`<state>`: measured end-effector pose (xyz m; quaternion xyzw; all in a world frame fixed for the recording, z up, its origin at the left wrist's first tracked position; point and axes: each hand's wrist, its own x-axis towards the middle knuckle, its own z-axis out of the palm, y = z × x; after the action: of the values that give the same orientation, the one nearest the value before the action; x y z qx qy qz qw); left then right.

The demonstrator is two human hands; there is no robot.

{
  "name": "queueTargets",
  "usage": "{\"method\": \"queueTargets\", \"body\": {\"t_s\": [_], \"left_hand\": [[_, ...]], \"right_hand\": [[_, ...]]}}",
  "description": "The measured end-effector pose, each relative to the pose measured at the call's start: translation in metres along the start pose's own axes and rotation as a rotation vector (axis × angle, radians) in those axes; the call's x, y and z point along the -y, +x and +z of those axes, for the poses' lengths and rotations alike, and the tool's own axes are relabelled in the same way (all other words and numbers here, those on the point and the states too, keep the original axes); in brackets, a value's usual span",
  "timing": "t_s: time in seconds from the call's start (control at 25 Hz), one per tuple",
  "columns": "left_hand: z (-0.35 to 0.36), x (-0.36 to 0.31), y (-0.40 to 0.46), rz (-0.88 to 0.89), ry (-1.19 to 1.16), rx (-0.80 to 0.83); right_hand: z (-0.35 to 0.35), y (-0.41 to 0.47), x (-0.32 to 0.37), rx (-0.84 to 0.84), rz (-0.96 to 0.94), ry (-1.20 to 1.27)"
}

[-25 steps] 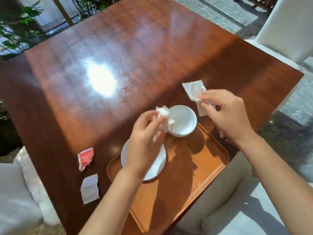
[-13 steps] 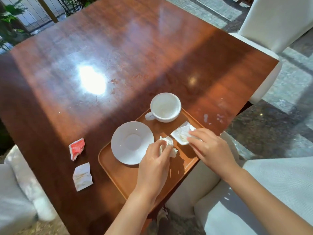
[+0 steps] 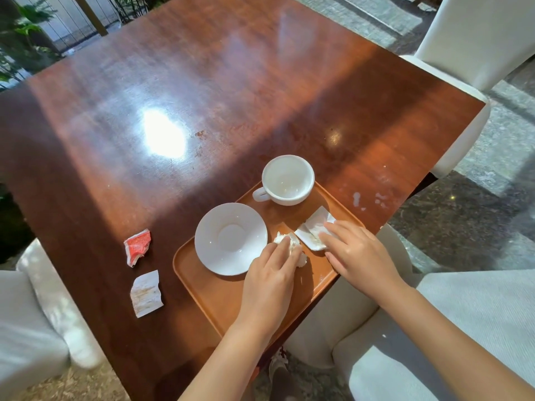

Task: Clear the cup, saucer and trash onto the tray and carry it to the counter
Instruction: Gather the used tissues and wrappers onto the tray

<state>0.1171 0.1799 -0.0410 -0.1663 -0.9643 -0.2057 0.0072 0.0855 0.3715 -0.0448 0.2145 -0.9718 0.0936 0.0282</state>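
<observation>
While both hands rest low over the tray (image 3: 202, 287), each presses on a piece of trash lying on it. The left hand (image 3: 270, 280) lies palm down with its fingers curled over a crumpled wad (image 3: 285, 241), pinning it against the tray just beside the saucer (image 3: 230, 238); whether the fingers truly grip the wad or only cover it cannot be told. The right hand (image 3: 357, 254) lies flat, fingers spread, its fingertips (image 3: 328, 227) on a flattened napkin (image 3: 315, 227) just ahead of it; the hand is not closed around anything. The two hands sit close side by side, with wad and napkin nearly touching between them. The saucer lies on the tray just left of the left hand's fingers, and the cup (image 3: 287, 179) stands upright ahead of both hands at the tray's far corner, handle turned left, nothing visible inside. Well left of the left hand, off the tray on the table (image 3: 202, 82), lie a torn red wrapper (image 3: 137, 246) and, nearer the person, a torn white wrapper (image 3: 146, 293). No brand or writing can be read on either; the white one shows only faint brownish marks. White chairs (image 3: 474, 39) stand beyond the right hand.
</observation>
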Motion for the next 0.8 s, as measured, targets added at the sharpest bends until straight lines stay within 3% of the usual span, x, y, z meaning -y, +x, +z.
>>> {"method": "queueTargets", "body": {"t_s": [0.48, 0.8], "left_hand": [[-0.071, 0.028, -0.048, -0.100, 0.073, -0.126], [-0.076, 0.127, -0.119, -0.370, 0.157, -0.160]], "right_hand": [[-0.056, 0.018, 0.072, -0.047, -0.034, -0.013], [-0.011, 0.095, 0.204, 0.052, -0.349, 0.141]]}}
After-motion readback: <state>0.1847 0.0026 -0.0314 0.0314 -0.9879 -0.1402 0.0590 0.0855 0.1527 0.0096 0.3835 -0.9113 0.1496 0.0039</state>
